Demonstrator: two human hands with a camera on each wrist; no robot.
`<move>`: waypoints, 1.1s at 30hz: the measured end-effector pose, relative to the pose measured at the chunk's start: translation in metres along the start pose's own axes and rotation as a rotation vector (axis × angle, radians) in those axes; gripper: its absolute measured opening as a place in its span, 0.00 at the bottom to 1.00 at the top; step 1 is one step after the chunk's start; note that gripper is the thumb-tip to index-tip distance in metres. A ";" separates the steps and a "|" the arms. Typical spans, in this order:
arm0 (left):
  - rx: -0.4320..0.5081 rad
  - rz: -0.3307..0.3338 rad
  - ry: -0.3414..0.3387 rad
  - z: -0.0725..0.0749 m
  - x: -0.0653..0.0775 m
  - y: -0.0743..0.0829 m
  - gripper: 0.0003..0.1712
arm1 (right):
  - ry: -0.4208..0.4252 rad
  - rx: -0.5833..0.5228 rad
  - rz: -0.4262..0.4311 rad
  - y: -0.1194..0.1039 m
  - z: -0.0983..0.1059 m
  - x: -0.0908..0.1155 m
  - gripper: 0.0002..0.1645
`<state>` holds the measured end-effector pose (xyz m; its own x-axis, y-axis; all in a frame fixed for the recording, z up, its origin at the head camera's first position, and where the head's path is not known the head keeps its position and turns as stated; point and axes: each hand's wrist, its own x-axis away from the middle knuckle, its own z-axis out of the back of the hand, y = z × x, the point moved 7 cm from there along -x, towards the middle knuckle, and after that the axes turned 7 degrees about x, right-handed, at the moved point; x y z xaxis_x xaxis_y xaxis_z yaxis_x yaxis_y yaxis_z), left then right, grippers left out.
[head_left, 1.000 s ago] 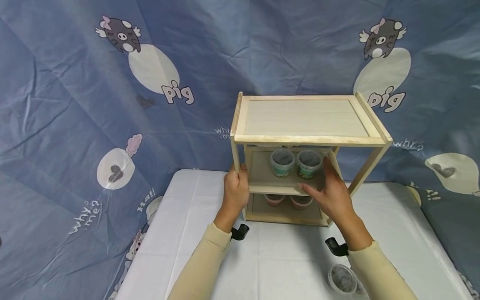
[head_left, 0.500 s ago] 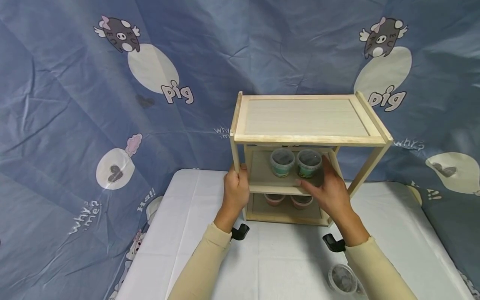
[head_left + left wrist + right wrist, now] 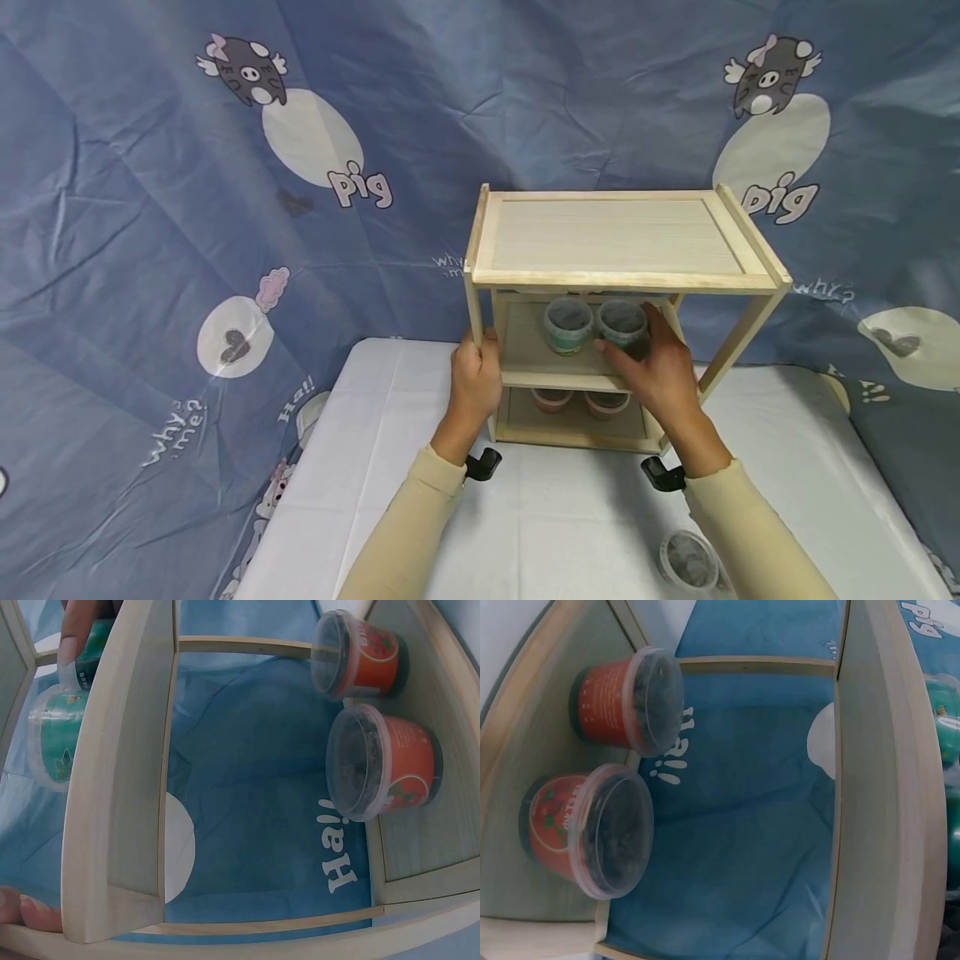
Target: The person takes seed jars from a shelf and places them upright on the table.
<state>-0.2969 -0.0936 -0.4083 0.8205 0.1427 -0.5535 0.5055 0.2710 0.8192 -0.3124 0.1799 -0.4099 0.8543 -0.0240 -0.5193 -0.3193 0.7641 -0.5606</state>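
A pale wooden shelf unit point(image 3: 611, 237) with three levels stands on the white-covered table. My left hand point(image 3: 476, 375) grips its front left post. On the middle level, my right hand point(image 3: 663, 371) holds a clear-lidded plastic tub with a green label point(image 3: 621, 315), thumb in front and fingers at its right side. A second green-labelled tub point(image 3: 567, 325) stands just to its left. From the left wrist view, a finger point(image 3: 75, 634) of the right hand lies against the held tub. Two red-labelled tubs point(image 3: 411, 776) sit on the bottom level, partly hidden in the head view.
Another clear-lidded tub point(image 3: 687, 560) is on the table point(image 3: 570, 525) at the front right, beside the right sleeve. Behind the shelf hangs a blue cloth point(image 3: 420, 108) printed with pigs. The shelf's top board overhangs the green tubs in the head view.
The right hand has moved slightly in and left, its thumb coming up to the front of the right green-labelled tub. The left hand keeps its grip on the post.
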 end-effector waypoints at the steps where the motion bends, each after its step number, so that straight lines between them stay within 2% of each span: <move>1: 0.000 -0.001 0.001 0.000 0.000 0.000 0.19 | 0.003 -0.002 -0.010 0.001 0.000 0.000 0.52; 6: -0.015 -0.019 0.009 0.000 0.000 0.002 0.18 | -0.006 -0.015 -0.039 0.003 0.000 -0.001 0.52; 11: -0.022 -0.035 0.016 0.001 -0.001 0.003 0.17 | 0.001 -0.027 -0.033 0.003 0.001 -0.001 0.50; 24: -0.013 -0.024 0.004 0.001 -0.001 0.003 0.15 | -0.008 -0.052 -0.012 0.005 0.000 0.002 0.47; 33: -0.005 -0.031 0.005 0.000 0.000 0.002 0.16 | 0.014 -0.035 -0.004 0.004 0.010 0.007 0.47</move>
<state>-0.2959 -0.0932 -0.4069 0.8034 0.1386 -0.5791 0.5291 0.2800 0.8010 -0.3042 0.1893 -0.4095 0.8499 -0.0365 -0.5257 -0.3302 0.7407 -0.5851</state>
